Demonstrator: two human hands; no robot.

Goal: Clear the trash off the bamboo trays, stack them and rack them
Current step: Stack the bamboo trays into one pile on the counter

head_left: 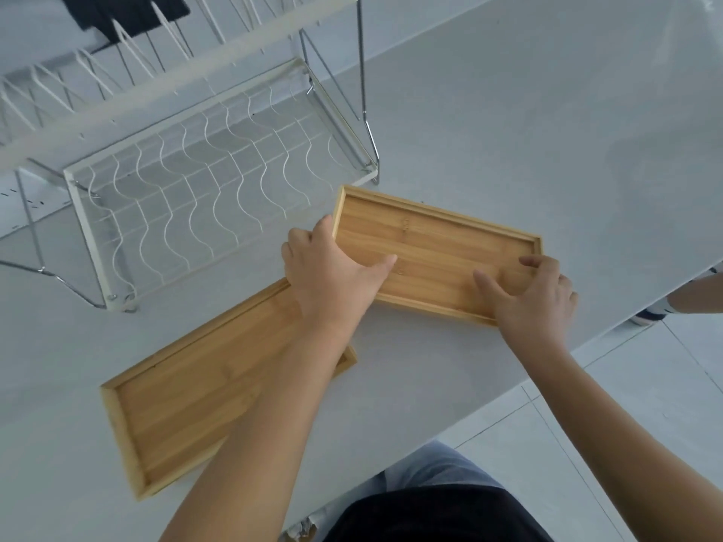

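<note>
Two rectangular bamboo trays lie on the grey table (508, 131), both bare of trash. The far tray (438, 236) sits in the middle. My left hand (332, 275) grips its left end, thumb inside on the floor. My right hand (536, 295) holds its near right corner, fingers over the rim. The near tray (184, 404) lies at the lower left, angled, with my left forearm crossing over its right end. The white wire dish rack (219, 189) stands at the upper left; its lower shelf holds nothing.
The rack's upper tier (117, 91) has upright wire dividers, with a dark object (125, 9) at its back. The table edge runs diagonally at the lower right, tiled floor (645, 424) beyond it. Another person's shoe (653, 309) shows at the right edge.
</note>
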